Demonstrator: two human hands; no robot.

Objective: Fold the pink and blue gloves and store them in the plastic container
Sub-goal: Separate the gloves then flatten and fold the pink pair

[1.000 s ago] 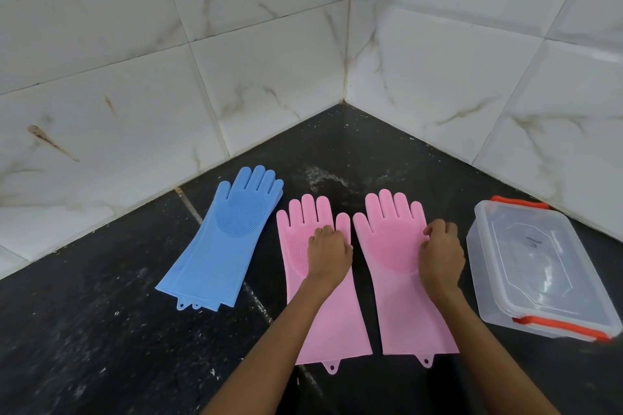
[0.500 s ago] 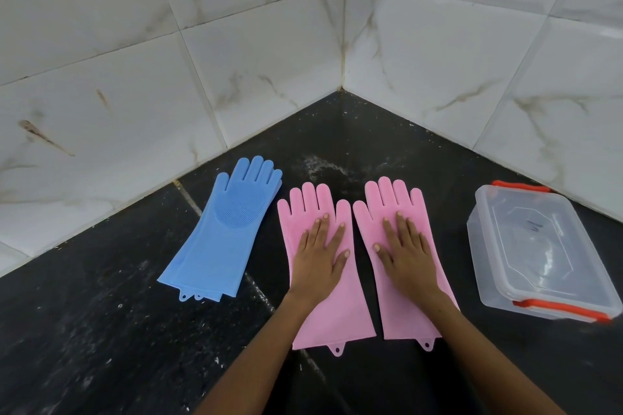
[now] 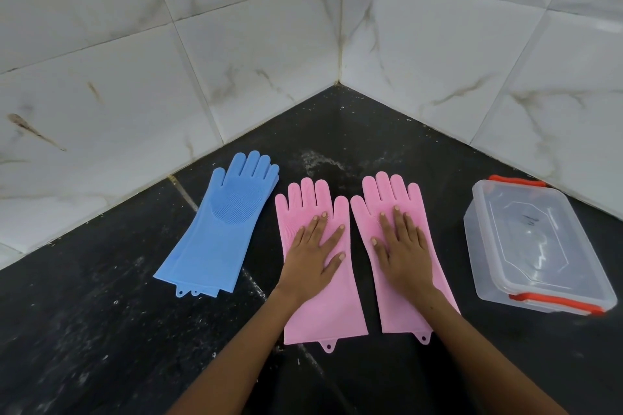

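Head view: dark stone counter (image 3: 101, 330) in a corner of white marbled wall tiles (image 3: 101, 94). Two pink gloves lie flat side by side, palms up, fingers pointing far, cuffs near. Left hand (image 3: 312, 254) rests palm down, fingers spread and flat, on the left pink glove (image 3: 323, 310), over its ribbed palm area; nothing gripped. Right hand (image 3: 403, 251) rests the same way, fingers extended, on the right pink glove (image 3: 387, 192); nothing gripped. The gloves lie just beside each other, with a narrow dark gap between them. Blue gloves (image 3: 222, 229) lie to the left, angled, fingers toward the far wall; two hanging tabs at the near cuff suggest a stacked pair. Clear plastic container (image 3: 532, 246) sits at right, well apart from the pink gloves, lid on, with orange-red latches on its far and near ends. All gloves unfolded, outside the container.
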